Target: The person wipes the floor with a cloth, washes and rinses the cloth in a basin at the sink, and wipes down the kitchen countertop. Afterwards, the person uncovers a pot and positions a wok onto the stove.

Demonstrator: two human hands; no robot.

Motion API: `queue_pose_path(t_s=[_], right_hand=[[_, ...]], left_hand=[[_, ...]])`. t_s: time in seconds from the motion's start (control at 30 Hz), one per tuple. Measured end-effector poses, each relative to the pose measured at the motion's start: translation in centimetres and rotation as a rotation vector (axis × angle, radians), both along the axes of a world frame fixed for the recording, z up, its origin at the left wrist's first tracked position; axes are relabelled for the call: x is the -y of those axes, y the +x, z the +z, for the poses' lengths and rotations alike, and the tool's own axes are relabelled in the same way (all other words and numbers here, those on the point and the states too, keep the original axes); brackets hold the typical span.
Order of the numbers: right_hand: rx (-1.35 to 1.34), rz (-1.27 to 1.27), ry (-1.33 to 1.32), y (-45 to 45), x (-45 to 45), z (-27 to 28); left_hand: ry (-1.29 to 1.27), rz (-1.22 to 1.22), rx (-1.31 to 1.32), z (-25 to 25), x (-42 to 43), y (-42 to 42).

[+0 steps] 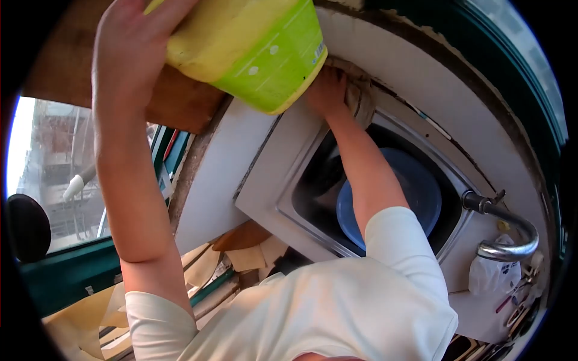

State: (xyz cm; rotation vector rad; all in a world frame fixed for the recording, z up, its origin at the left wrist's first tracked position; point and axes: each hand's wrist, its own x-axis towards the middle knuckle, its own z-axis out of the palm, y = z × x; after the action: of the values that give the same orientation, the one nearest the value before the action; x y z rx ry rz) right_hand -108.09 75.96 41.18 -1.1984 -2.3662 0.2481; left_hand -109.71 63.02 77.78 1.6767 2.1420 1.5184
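My left hand (pixel 129 45), raised at the upper left, is closed on a large yellow plastic jug (pixel 265 57) with a bright green label. The jug is tilted, and its top runs out of the frame. Below and behind it, my right hand (pixel 328 90) reaches to the far corner of the sink surround. It presses on a crumpled brownish cloth (pixel 361 99), its fingers partly hidden by the jug. Under my right forearm is a metal sink (pixel 310 180) with a blue basin (pixel 415 186) inside.
A curved chrome faucet (pixel 524 231) stands right of the sink. A white plastic bag (pixel 494 274) and small utensils lie beyond it. At the upper left is a brown wooden board (pixel 186 99). A green-framed window (pixel 60 174) is at the left, and a white ledge (pixel 415 66) curves behind the sink.
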Motion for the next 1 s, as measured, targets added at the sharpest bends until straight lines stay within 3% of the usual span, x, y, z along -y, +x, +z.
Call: queue_pose_path(t_s=[0.07,0.17,0.23,0.3,0.43,0.53,0.7,0.83,1.0], right_hand=[[0.009,0.101,-0.044,-0.4,0.3,0.0],[-0.073,0.355,-0.143,1.8,3.9,5.4],[-0.075,0.360,0.014,1.4,7.6,2.4],[0.333,0.439,-0.235,2.1,13.5,3.3],[0.342,0.812,-0.360,3.5,23.8,3.4],[0.332,0.950,-0.321,4.7,28.2,3.4],[0.169,0.971,-0.186,6.6,30.4,2.7],[0.116,0.973,-0.229,9.4,32.9,2.0],[-0.013,0.783,-0.304,15.6,34.9,2.1]], left_hand=[[-0.001,-0.027,-0.011,-1.9,-0.1,-1.9],[0.007,-0.066,-0.098,-5.0,-1.5,-3.8],[-0.068,-0.013,-0.193,-6.0,-2.0,-3.2],[-0.197,0.098,-0.315,-6.2,-2.5,-2.0],[-0.267,0.108,-0.345,-10.6,-4.9,-3.8],[-0.318,0.164,-0.337,-13.9,-5.4,-3.8],[-0.496,0.168,-0.419,-14.8,-4.8,-2.9],[-0.319,0.202,-0.511,-14.9,-3.1,-1.7],[-0.012,0.099,-0.531,-15.1,1.4,-1.3]])
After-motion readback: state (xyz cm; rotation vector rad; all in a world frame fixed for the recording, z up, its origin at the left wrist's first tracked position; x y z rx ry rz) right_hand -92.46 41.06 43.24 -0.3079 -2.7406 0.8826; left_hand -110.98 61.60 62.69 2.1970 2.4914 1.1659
